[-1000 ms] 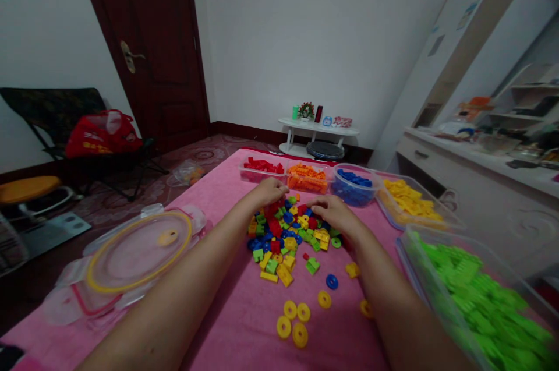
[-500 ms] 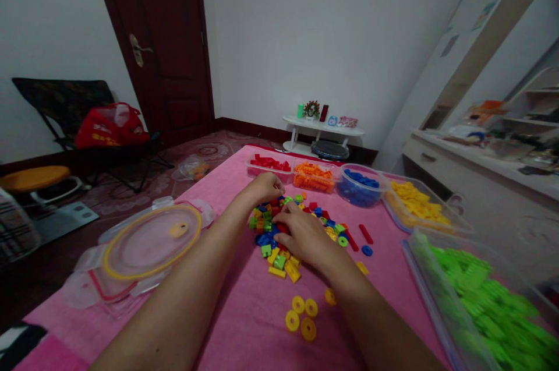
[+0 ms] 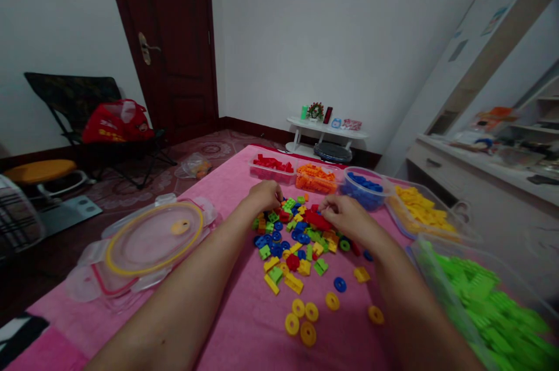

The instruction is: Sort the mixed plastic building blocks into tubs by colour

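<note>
A mixed pile of plastic building blocks (image 3: 301,237) in red, blue, green and yellow lies on the pink cloth (image 3: 248,336). My left hand (image 3: 264,196) is at the pile's far left side, fingers curled down and pressed together; whatever they pinch is hidden. At the pile's right side, my right hand (image 3: 347,214) is closed with its fingertips on a red building block (image 3: 318,220). Toward me, several yellow rings (image 3: 308,334) and a blue ring (image 3: 339,284) lie loose on the cloth.
Clear tubs of red blocks (image 3: 273,162), orange blocks (image 3: 317,176), blue blocks (image 3: 362,183), yellow blocks (image 3: 421,208) and green blocks (image 3: 484,295) line the far and right edges. Stacked clear lids (image 3: 152,237) lie on the left. A door (image 3: 170,68) stands behind.
My right hand has moved right and away from the pile's middle, uncovering blocks there, and now has a red block at its fingertips. My left hand stays near the far left side.
</note>
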Tool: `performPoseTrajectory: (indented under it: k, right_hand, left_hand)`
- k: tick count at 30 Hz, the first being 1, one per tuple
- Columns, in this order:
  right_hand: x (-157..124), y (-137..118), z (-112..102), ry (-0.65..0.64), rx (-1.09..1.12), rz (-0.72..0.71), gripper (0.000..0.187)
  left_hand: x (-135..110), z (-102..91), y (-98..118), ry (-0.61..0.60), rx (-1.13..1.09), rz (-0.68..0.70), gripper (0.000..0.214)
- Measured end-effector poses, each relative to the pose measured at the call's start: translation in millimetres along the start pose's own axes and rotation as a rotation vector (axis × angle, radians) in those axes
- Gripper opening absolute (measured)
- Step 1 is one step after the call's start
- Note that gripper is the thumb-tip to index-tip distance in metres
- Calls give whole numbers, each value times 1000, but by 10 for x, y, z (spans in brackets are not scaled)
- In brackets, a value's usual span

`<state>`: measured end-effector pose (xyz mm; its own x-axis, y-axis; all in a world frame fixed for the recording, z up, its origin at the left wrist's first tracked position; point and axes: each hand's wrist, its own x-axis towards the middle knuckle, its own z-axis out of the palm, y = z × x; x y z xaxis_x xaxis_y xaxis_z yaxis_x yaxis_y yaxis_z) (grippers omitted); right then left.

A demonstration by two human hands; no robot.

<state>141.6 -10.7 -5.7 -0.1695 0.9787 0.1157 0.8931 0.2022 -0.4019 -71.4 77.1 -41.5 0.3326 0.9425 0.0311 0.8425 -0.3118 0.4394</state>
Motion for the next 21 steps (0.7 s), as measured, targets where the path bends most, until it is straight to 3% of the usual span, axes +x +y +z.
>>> performPoseTrajectory:
  k: [4, 8, 12, 15, 18, 21]
  right_hand:
    - [34, 164, -31, 38, -52, 97, 16]
    - [58, 266, -12, 74, -19, 105, 15]
    - [95, 342, 29, 204, 6, 153, 16]
    - [117, 377, 80, 251, -27, 180, 15]
    - [114, 365, 146, 183, -70, 191, 14]
    - [89, 326, 200, 62, -103, 188, 21]
  left_hand:
    - [-12, -75, 32, 33, -53, 28, 21]
    - [-48, -204, 41, -123, -240, 125, 21]
    - [-97, -196, 83, -307, -143, 130, 28]
    - [-116, -109, 142, -325, -12, 133, 41]
    - [-130, -55, 197, -248, 55, 108, 37]
    - [-143, -68, 215, -277, -73, 1, 41]
